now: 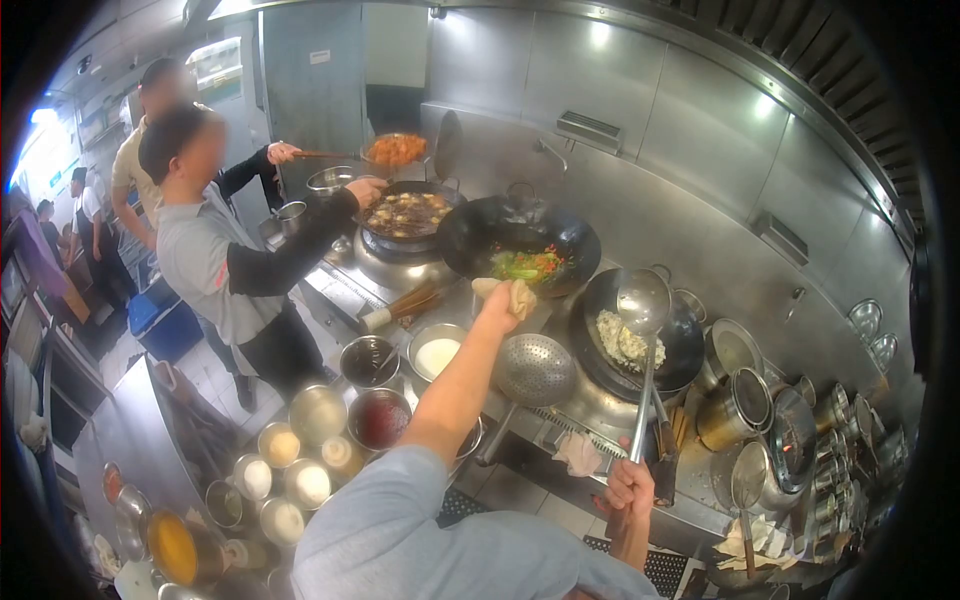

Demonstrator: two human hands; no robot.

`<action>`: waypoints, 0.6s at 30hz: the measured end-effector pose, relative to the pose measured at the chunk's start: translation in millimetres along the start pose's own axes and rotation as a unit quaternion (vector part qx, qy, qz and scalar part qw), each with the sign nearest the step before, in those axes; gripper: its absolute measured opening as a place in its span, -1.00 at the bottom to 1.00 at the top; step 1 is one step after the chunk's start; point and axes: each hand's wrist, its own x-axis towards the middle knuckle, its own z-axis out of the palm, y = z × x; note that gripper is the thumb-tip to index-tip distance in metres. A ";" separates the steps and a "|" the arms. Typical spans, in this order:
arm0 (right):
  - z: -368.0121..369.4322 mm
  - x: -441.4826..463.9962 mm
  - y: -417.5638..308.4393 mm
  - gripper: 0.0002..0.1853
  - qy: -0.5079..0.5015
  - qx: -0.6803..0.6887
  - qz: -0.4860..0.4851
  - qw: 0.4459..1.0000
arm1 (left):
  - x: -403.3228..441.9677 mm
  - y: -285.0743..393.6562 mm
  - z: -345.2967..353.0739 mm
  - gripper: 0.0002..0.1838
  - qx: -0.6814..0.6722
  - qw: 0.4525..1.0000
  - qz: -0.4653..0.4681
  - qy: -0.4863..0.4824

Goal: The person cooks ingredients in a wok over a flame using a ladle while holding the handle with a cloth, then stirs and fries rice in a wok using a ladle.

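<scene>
The fingers of the left hand are closed around a beige cloth at the near rim of a tilted wok holding chopped greens and red pieces. The right hand's fingers grip the handle of a ladle, its bowl above a second wok with pale, lumpy food. Between them, a perforated strainer lies near the bench's front edge, beside a crumpled cloth. Leftward, a co-worker holds a strainer of orange-brown food over a third wok.

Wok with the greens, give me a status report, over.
Left hand gripping cloth at near rim of black wok. Right hand gripping ladle, its bowl over neighbouring wok. Perforated strainer close beside left forearm.
</scene>
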 end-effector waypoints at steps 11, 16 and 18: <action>3.8 0.6 1.4 -0.64 0.010 -0.016 0.004 1.000 | -28.5 3.6 30.0 -0.81 -0.033 0.999 0.009 0.038; 1.7 2.9 1.5 -0.64 -0.003 -0.010 0.004 1.000 | -27.1 3.6 28.6 -0.81 -0.034 0.999 0.008 0.035; 3.1 2.7 1.9 -0.64 0.011 -0.016 0.003 1.000 | -30.4 4.6 31.4 -0.80 -0.031 0.999 0.008 0.036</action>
